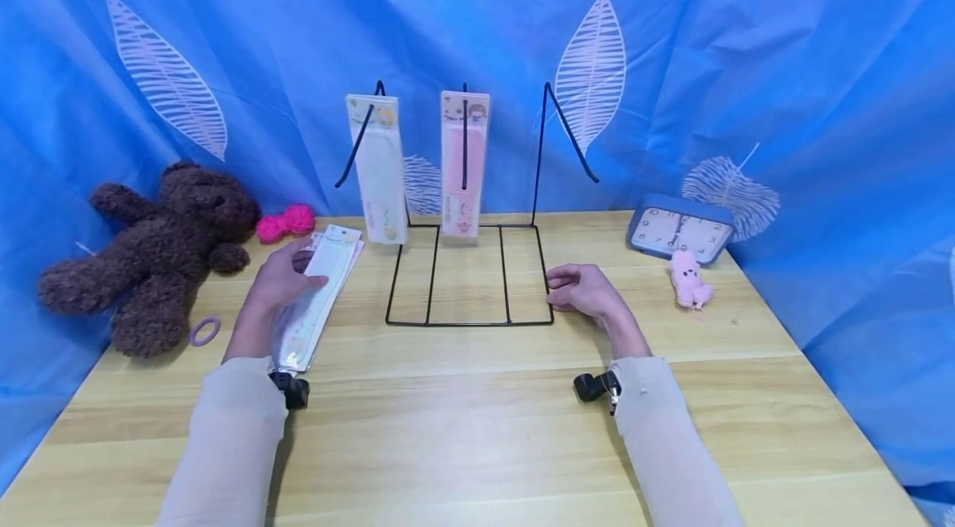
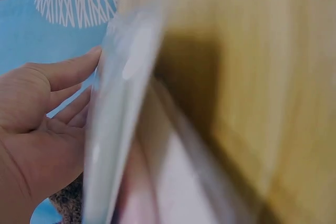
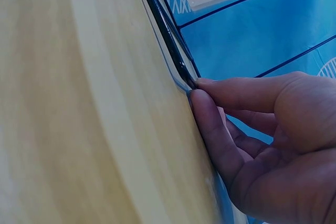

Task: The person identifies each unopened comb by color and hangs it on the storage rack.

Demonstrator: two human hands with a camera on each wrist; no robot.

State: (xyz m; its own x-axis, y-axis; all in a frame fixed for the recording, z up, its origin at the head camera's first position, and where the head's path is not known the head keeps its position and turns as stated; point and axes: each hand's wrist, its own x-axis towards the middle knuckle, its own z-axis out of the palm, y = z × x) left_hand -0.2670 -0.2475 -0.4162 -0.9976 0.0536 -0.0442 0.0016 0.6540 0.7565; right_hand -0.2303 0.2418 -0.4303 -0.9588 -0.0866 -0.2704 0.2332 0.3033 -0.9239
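Observation:
My left hand (image 1: pixel 278 288) grips the top pale green packaged comb (image 1: pixel 317 307) of a small pile left of the rack. In the left wrist view that pack (image 2: pixel 118 114) stands tilted, with the thumb at its edge and pink and white packs (image 2: pixel 170 177) below. With thumb and fingertips, my right hand (image 1: pixel 593 292) pinches the right side of the black wire display rack (image 1: pixel 470 324) near its front corner. A green packaged comb (image 1: pixel 382 179) hangs on the rack's left hook and a pink one (image 1: pixel 461 171) on the middle hook; the right hook (image 1: pixel 573 133) is bare.
At the left lie a brown teddy bear (image 1: pixel 175 245), a bright pink bow-shaped item (image 1: pixel 286 223) and a purple ring (image 1: pixel 205 331). A blue clock (image 1: pixel 681 229) and a small pink plush toy (image 1: pixel 689 280) sit at right. A blue curtain (image 1: pixel 477 30) hangs behind the table.

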